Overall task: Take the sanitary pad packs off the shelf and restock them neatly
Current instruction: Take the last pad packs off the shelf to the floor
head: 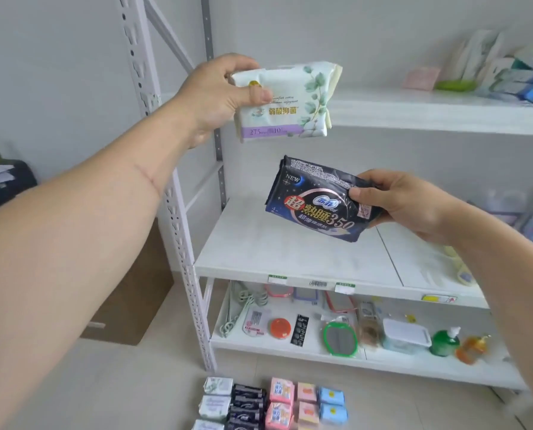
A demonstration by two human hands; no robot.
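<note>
In the head view, the left hand (215, 94) grips a white soft-plastic pad pack with green leaf print (285, 100), thumb across its front, raised above and left of the right hand (404, 206). The right hand pinches one end of a dark navy glossy pad pack (315, 201), held over the white shelf board (290, 252). Below both hands, rows of small coloured pad packs (274, 405) lie on the floor.

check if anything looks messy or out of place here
The top shelf has packs heaped at its right end, leaning and overlapping. The floor packs sit in tidy rows by colour.
</note>
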